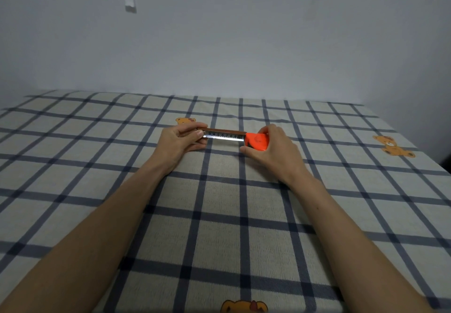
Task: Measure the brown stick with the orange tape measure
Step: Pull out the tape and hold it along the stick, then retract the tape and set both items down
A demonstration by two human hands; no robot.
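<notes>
— Checked cloth (219,215) fills the near view; beyond the forearms, what's held?

— Left hand (181,139) pinches the blade's end against the stick (225,131); right hand (273,150) grips the orange tape (257,142), blade alongside the stick, near the far wall (244,44)

— Risk?

— I'd guess a loosened pinch lets the blade snap back, spoiling the reading
</notes>
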